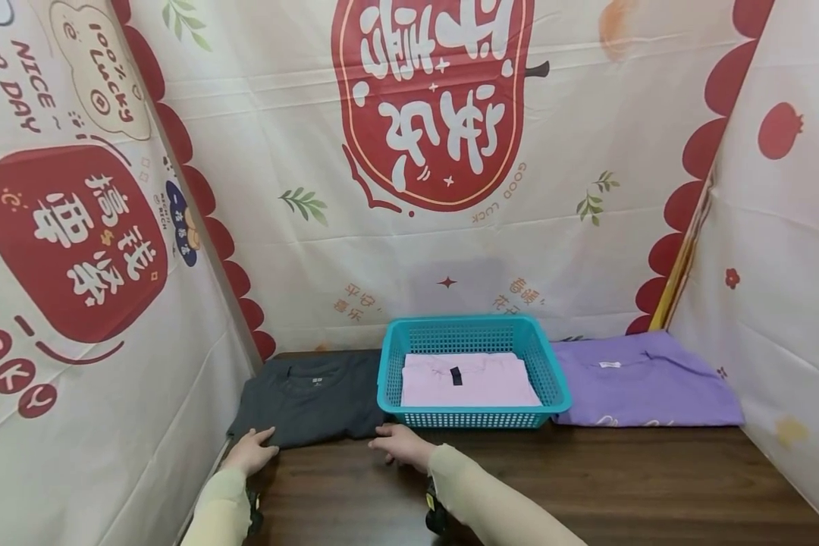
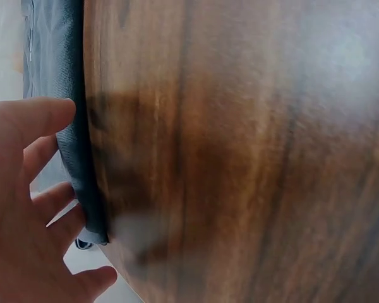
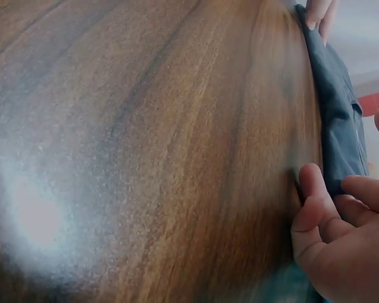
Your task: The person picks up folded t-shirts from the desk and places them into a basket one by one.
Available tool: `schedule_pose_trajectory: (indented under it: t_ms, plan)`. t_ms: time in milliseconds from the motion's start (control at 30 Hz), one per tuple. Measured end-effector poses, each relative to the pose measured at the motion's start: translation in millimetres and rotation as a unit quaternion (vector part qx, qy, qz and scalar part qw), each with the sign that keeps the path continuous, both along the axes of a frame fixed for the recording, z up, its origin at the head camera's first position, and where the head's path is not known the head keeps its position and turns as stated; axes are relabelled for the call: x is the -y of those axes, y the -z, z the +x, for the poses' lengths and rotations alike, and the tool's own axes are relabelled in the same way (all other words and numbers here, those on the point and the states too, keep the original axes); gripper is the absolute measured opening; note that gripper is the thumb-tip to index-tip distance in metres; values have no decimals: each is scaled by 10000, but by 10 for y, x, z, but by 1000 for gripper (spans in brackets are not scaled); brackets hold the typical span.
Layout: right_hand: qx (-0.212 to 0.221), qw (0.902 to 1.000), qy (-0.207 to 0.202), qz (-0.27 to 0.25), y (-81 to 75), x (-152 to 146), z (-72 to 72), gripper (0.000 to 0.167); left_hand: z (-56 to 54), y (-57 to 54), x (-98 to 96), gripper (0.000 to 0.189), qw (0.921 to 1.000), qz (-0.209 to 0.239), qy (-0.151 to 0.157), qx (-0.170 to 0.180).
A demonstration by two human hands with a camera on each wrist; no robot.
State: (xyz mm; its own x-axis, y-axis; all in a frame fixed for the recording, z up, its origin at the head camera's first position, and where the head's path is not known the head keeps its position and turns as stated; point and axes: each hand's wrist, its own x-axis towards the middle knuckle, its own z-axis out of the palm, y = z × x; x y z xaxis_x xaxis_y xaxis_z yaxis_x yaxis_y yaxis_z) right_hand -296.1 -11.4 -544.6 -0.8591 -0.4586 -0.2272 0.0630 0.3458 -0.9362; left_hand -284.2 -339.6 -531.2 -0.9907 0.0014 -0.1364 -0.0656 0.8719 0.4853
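A folded dark grey T-shirt (image 1: 314, 398) lies on the table at the left, neckline toward the back wall. My left hand (image 1: 250, 453) is at its near left corner, fingers spread, with fingertips right at the folded edge (image 2: 76, 126) in the left wrist view. By the near right corner is my right hand (image 1: 404, 446), its fingers loosely bent and touching the cloth (image 3: 341, 151) in the right wrist view. A turquoise plastic basket (image 1: 474, 419) stands right beside the grey T-shirt, holding a folded pink T-shirt (image 1: 471, 383).
A folded purple T-shirt (image 1: 644, 383) lies right of the basket. The brown wooden table (image 1: 628, 485) is bounded by printed cloth walls at the left (image 1: 143, 425), back (image 1: 300, 280) and right (image 1: 785, 303).
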Motion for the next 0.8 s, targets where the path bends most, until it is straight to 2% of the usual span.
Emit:
schedule_pose_trajectory:
  t_ms: [133,333,533,667,733,800]
  plan:
    - [107,9998,-89,143,-4,0,32,57,53,58,47,54,9999,-96,-76,-51]
    - [266,9989,-267,296,-11,19,120,53,169,153,134,59,9995,-189,-217,126]
    - [314,9972,-569,360,-1,4,287,46,379,191,213,64,9987,-311,-290,270]
    - [532,9941,-906,269,-22,-43,408,46,522,201,261,69,9980,-375,-301,408]
    - [584,9912,-1144,326,37,-74,424,48,585,197,278,73,9979,-351,-261,477]
    - [653,9886,-1318,322,22,-105,476,49,639,194,288,76,9978,-280,-239,547]
